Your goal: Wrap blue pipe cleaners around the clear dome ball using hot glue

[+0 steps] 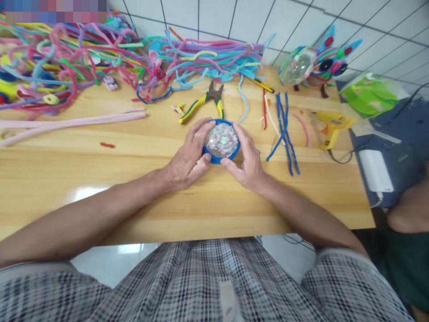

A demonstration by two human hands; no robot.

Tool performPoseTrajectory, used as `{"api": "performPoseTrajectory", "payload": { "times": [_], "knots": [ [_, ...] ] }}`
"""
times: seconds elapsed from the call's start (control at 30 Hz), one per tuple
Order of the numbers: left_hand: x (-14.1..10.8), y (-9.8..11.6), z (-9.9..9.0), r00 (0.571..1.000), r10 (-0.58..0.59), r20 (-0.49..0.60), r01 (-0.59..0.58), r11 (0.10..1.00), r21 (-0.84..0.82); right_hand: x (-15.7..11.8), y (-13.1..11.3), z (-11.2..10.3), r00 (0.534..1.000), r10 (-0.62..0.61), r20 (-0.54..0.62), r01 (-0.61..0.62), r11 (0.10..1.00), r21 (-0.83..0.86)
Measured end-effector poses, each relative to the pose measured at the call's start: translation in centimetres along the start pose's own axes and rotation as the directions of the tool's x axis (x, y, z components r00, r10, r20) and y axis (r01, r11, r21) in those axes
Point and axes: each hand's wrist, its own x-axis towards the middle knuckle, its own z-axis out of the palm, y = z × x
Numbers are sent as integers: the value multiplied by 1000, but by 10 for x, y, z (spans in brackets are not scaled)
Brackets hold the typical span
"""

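Between my two hands is a clear, shiny dome (221,140) with a blue fuzzy ring, seemingly pipe cleaner, around its rim. My left hand (190,156) grips the left side, thumb at the lower edge. On the right side, my right hand (247,156) is closed on the same rim, its thumb also low. The dome's underside is hidden. Just beyond it lie pliers (214,95) with yellow-green handles, their jaws pointing away from me. To the right, several blue pipe cleaners (284,134) lie crossed near a white one and a pink one (303,129).
Heaped pipe cleaners (67,58) cover the back left, with a bundle (214,58) beside them. A yellow glue gun (331,127) lies right, its cord near a white power box (375,170). Behind stands a colorful eared figure (330,62). Another person's arm (410,205) shows at the right edge.
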Motion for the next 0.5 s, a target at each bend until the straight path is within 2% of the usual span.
{"api": "performPoseTrajectory", "payload": {
  "times": [0.3,0.5],
  "knots": [
    [0,-1,1,1000,2,0,-2,1000,20,0,1,1,1000,24,-5,-24,1000,2],
    [0,0,1,1000,6,-6,-6,1000,13,1,0,0,1000,-8,-4,8,1000,7]
  ]
}}
